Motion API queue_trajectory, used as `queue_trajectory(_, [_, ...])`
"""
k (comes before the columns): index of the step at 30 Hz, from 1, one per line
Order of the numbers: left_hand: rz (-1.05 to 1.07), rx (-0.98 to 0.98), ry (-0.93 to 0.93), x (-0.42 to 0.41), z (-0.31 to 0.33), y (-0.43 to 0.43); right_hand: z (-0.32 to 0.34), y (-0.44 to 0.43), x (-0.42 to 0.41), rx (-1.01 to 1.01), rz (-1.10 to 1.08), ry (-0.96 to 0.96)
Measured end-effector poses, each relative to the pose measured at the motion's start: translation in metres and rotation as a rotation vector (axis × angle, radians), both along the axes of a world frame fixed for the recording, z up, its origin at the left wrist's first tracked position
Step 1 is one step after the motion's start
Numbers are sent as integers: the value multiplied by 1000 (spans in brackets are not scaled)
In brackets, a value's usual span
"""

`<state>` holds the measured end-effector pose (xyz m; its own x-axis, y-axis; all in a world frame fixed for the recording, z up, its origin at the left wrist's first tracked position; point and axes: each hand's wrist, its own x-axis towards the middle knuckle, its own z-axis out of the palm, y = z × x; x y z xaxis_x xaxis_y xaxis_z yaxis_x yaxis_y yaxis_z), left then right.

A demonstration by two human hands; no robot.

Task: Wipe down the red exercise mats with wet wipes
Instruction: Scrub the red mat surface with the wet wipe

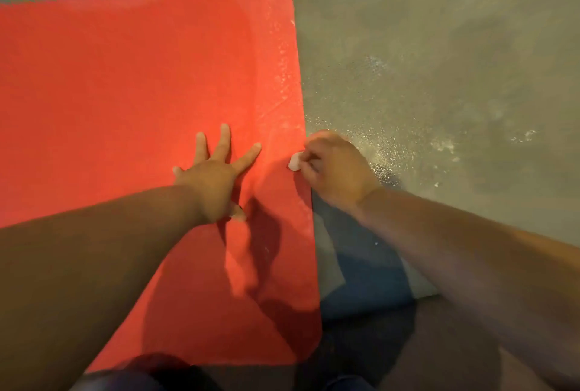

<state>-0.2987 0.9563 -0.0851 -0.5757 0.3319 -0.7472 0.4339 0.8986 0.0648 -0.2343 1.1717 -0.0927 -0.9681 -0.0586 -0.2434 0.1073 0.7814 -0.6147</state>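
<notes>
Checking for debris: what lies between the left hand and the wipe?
Head view: only bare red mat between the left hand and the wipe held in the right hand.

Exercise mat [125, 92] flat on floor [439, 45], filling left half of view, with floor extending right of and behind it. Left hand [216, 177] spread flat on mat, near right edge. Right hand [335, 167] just beside it, over floor at mat's right edge, pinching wet wipe [294, 162] against that edge. Flat sheet [361, 280] on floor right of mat's near corner, partly under right forearm.
</notes>
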Motion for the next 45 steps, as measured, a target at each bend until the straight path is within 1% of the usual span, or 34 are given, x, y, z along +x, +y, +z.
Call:
queue_trajectory(4, [-27,-44,-41,-8,7,3,5,-8,43,5,31,25])
queue_trajectory(6, [-19,-53,-62,-11,9,2,8,-6,47,-72,-35,-11])
queue_trajectory(8, [-22,-34,-69,-13,6,3,3,-1,26,-101,-139,-2])
queue_trajectory(12, [-40,13,-37,-16,0,-8,-5,-2,-28,-13,-222,51])
queue_trajectory(14, [-53,19,-24,-15,0,-10,-6,-10,-30,12,-191,76])
queue_trajectory(15, [-66,21,-11,-16,-1,-8,-7,-15,-19,39,-171,59])
queue_trajectory(17, [-65,23,-11,-16,-1,-5,-6,-25,19,42,-136,38])
queue_trajectory(19, [-60,31,-18,-16,-1,-6,-1,-41,63,9,-42,83])
queue_trajectory(21, [-70,24,-21,-14,1,-7,2,-49,89,-19,37,81])
queue_trajectory(23, [-87,26,-22,-16,1,-6,-4,-45,75,-15,43,85])
queue_trajectory(24, [-90,29,-25,-16,1,-5,-7,-43,59,-11,4,79])
queue_trajectory(28, [-86,29,-6,-18,-1,-7,-15,-31,-14,1,-244,105])
queue_trajectory(30, [-93,34,-1,-18,-1,-6,-12,-36,-3,10,-243,137])
queue_trajectory(32, [-97,39,-2,-18,0,-5,-10,-44,40,2,-169,149])
queue_trajectory(35, [-79,45,-5,-16,-1,-6,-6,-55,91,-29,-89,85])
queue_trajectory(37, [-64,42,-7,-15,-2,-7,-7,-51,76,-63,-79,91])
queue_trajectory(38, [-64,40,-5,-15,-2,-7,-8,-48,59,-69,-94,123])
queue_trajectory(40, [-70,37,8,-15,-2,-7,-11,-41,16,-52,-201,156])
queue_trajectory(42, [-70,38,15,-16,-2,-7,-12,-36,-9,-43,-296,118])
queue_trajectory(43, [-67,41,15,-16,-2,-7,-11,-37,-7,-29,-294,122])
queue_trajectory(45, [-67,43,12,-17,-1,-7,-10,-44,26,2,-215,176])
